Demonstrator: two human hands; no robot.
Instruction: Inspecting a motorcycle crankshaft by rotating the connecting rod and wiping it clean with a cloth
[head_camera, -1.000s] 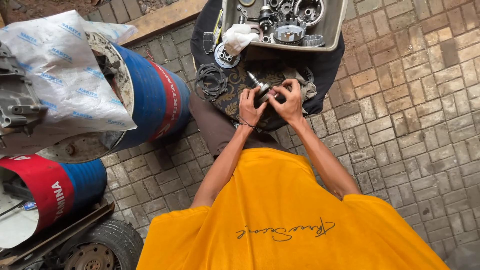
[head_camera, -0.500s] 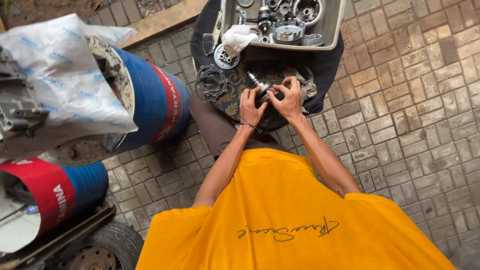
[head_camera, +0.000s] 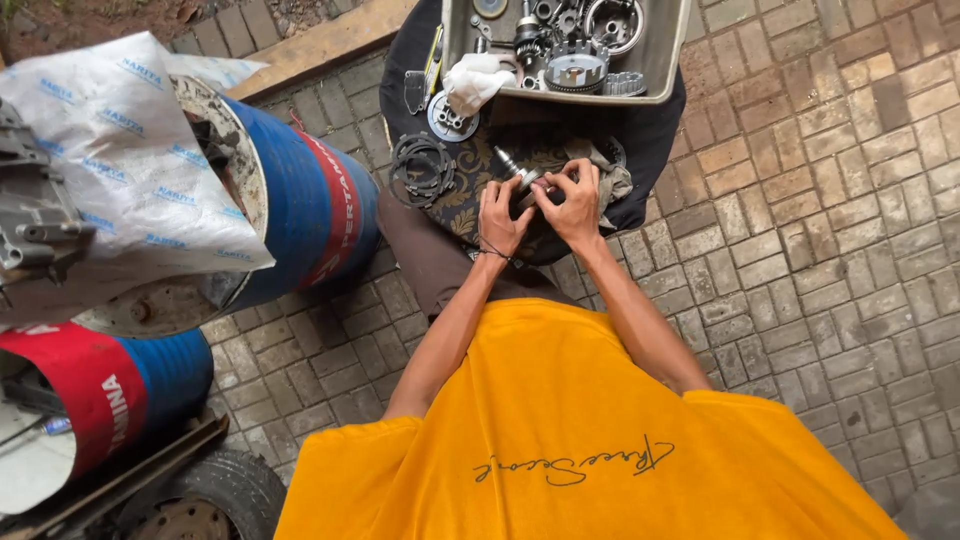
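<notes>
Both of my hands meet over a dark patterned cloth (head_camera: 470, 190) on the paving. My left hand (head_camera: 500, 217) and my right hand (head_camera: 572, 205) together grip a short metal shaft with a gear (head_camera: 519, 170) on it, its free end sticking out to the upper left. A grey rag (head_camera: 612, 180) lies under my right hand. Just left of my hands lies a stack of thin clutch rings (head_camera: 422, 168). A round metal disc (head_camera: 447, 118) and a white rag (head_camera: 478, 80) lie beyond them.
A grey tray (head_camera: 660, 60) of engine parts, a clutch basket (head_camera: 575, 68) among them, stands at the far edge of the cloth. Blue and red drums (head_camera: 310, 215) lie at left, one under a white sack (head_camera: 130, 170). A tyre (head_camera: 215, 495) sits bottom left. Brick paving (head_camera: 830, 230) spreads right.
My hands stay clasped on the shaft; the fingers shifted slightly around it. The view has drifted a little, nothing else moved.
</notes>
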